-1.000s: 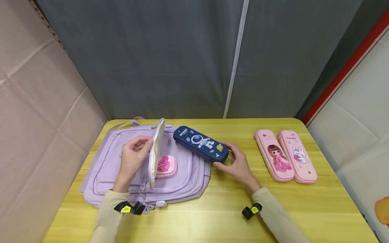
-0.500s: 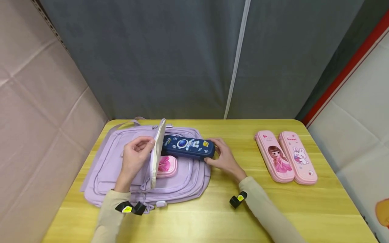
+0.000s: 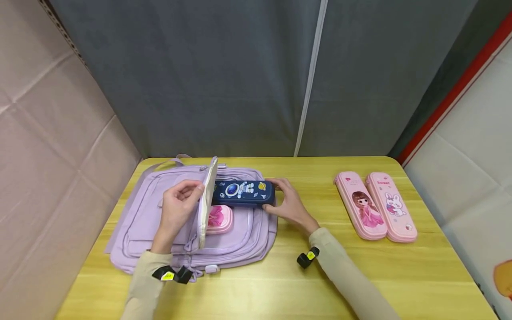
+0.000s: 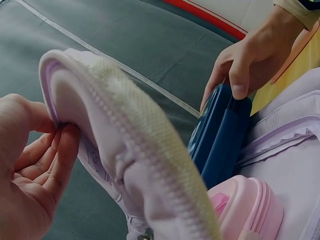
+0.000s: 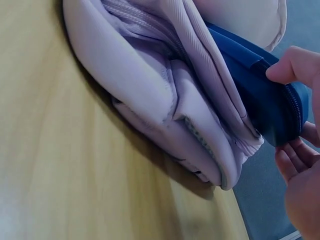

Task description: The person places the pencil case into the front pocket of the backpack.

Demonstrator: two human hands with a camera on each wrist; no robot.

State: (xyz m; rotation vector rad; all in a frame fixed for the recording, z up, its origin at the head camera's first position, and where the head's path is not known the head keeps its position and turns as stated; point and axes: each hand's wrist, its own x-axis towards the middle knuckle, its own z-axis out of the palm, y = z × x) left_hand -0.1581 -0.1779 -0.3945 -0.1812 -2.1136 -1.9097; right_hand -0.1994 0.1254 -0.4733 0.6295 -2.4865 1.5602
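A lilac backpack (image 3: 160, 222) lies on the table at the left, its front pocket flap (image 3: 206, 200) raised upright. My left hand (image 3: 179, 206) pinches the flap's edge between thumb and fingers, as the left wrist view shows close up. In my right hand (image 3: 290, 206) is the outer end of a dark blue pencil case (image 3: 244, 192) printed with an astronaut and planets. The case lies over the backpack, and its far end is hidden behind the flap. Just in front of it, a pink pencil case (image 3: 220, 219) pokes out from under the flap, partly hidden.
Two pink pencil cases stand side by side on the right of the table: one with a doll (image 3: 362, 206), one with a rabbit (image 3: 392, 208). A grey curtain (image 3: 224, 80) hangs behind the yellow wooden table (image 3: 256, 293).
My right hand has moved left with the blue pencil case, which turned from slanted to nearly level and slid behind the flap. The left hand has stayed in place on the flap.
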